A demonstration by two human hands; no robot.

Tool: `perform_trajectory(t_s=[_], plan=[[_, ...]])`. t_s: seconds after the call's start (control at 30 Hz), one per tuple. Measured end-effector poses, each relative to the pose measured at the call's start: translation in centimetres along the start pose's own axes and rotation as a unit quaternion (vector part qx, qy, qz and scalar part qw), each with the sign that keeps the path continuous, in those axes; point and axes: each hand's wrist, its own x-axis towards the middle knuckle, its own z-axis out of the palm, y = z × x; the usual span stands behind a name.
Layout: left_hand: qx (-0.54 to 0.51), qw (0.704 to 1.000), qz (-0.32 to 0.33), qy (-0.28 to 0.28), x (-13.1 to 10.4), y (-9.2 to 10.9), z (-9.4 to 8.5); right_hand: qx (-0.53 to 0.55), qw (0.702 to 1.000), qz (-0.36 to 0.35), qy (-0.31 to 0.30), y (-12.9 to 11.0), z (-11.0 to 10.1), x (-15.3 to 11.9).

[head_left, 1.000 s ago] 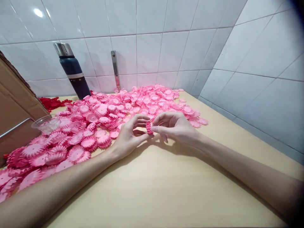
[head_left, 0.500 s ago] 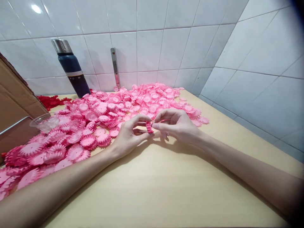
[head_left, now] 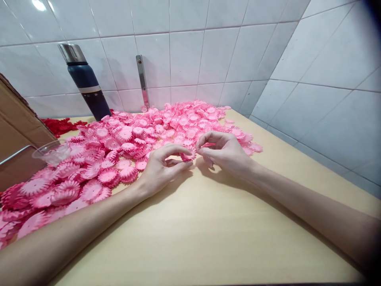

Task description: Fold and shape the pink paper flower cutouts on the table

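Observation:
Between the thumb and fingers of my left hand (head_left: 166,163) is a pink fringed flower disc (head_left: 188,154), standing on edge just above the table. My right hand (head_left: 222,151) is close by on the right, thumb and index fingertip pinched together. What sits in that pinch, if anything, is too small to make out. Behind both hands spreads a large heap of pink flower discs (head_left: 127,135) with notched rims, several showing a small hole in the middle.
A dark blue bottle (head_left: 87,87) with a metal cap stands at the back left. Red pieces (head_left: 61,126), a clear plastic cup (head_left: 53,153) and a cardboard box (head_left: 20,131) are at the left. A metal bracket (head_left: 142,77) is fixed to the tiled wall. The pale table (head_left: 202,230) extends forward.
My right hand has drawn slightly right, away from the disc, leaving a small gap. My left hand keeps the disc, now turned more face-on. The view has shifted slightly.

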Motion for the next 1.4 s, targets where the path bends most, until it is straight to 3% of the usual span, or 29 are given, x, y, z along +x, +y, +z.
perform_trajectory(t_s=[0.1, 0.37, 0.6, 0.73, 0.83, 0.93, 1.4], plan=[[0.016, 1.000, 0.007, 0.013, 0.0, 0.1, 0.0, -0.032, 0.999, 0.000, 0.009, 0.1, -0.1, 0.0], [0.003, 1.000, 0.028, 0.001, 0.0, 0.2, 0.2, -0.109, 0.992, -0.042, -0.052, 0.0, 0.3, -0.3], [0.032, 0.999, 0.036, 0.012, -0.4, 0.5, 0.2, -0.078, 0.995, 0.002, -0.062, -0.2, 0.8, -0.6], [0.038, 0.997, 0.041, 0.048, -0.6, 0.4, 0.1, -0.107, 0.992, -0.038, 0.053, 0.4, 0.0, 0.2], [0.028, 0.998, 0.032, 0.041, -0.6, 0.3, 0.1, -0.095, 0.983, -0.066, 0.143, 0.7, -1.0, 0.9], [0.017, 0.999, 0.017, 0.028, -0.4, 0.3, 0.2, -0.083, 0.978, -0.080, 0.172, 0.6, -1.3, 1.0], [0.007, 1.000, 0.008, -0.001, -0.2, 0.2, 0.1, -0.025, 0.998, -0.012, -0.049, -0.7, 0.8, -0.7]])
